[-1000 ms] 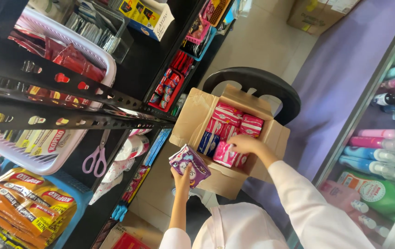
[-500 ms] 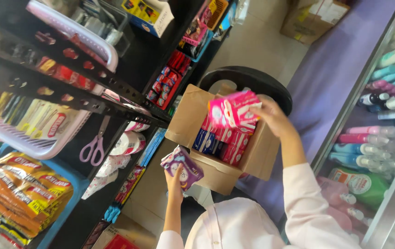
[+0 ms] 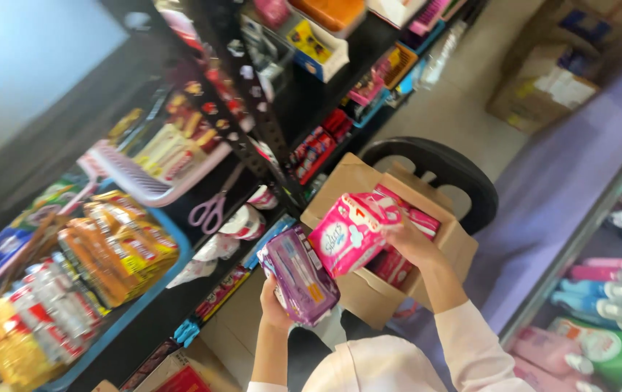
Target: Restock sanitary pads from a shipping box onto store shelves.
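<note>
My left hand (image 3: 274,303) grips a stack of purple packets (image 3: 298,275) from below, held near the shelf edge. My right hand (image 3: 410,243) holds pink packets (image 3: 353,232), lifted just above an open cardboard box (image 3: 373,294). More pink and red packets (image 3: 398,267) remain inside the box. The pink packets sit right beside the purple stack, nearly touching. The box rests on a black plastic stool (image 3: 434,168). Both arms wear light pink sleeves.
A black shelving rack (image 3: 267,138) on the left carries a pink basket (image 3: 152,185), scissors (image 3: 213,207), snack bags in a blue bin (image 3: 118,243) and small boxes. A shelf of bottles (image 3: 601,305) stands at right. Cardboard boxes (image 3: 543,87) lie on the floor beyond.
My right hand has pulled pink packets out of the box and carried them left toward the purple stack in my left hand. The view has swung and tilted.
</note>
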